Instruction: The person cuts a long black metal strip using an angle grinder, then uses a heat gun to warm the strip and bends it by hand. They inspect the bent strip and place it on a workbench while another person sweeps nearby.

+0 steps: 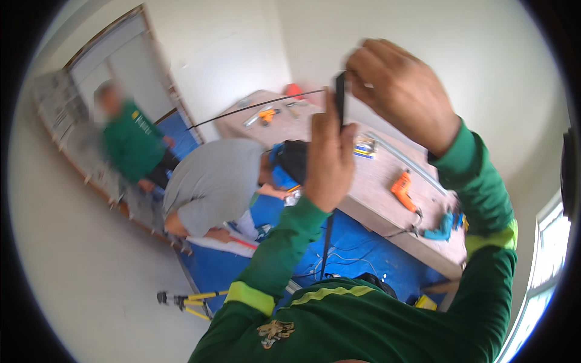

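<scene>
Both my hands are raised in front of me at the upper middle. My left hand [330,154] points upward, its fingers and thumb closed round a flat black bar [340,100]. My right hand [402,88] is beside the bar's top, fingers curled inward and blurred; whether they pinch the bar or something small is hidden. A long thin black rod [254,109] slants from the left toward my left hand; I cannot tell whether it joins the bar. Another dark upright strip [327,245] shows below my left forearm.
A long bench [378,209] carries an orange drill [402,190], a teal power tool [440,227] and a yellow drill [267,115]. A person in grey [212,175] bends close on my left; another in green [133,142] stands farther back. Cables cross the blue floor [357,242] near a yellow tripod [196,299].
</scene>
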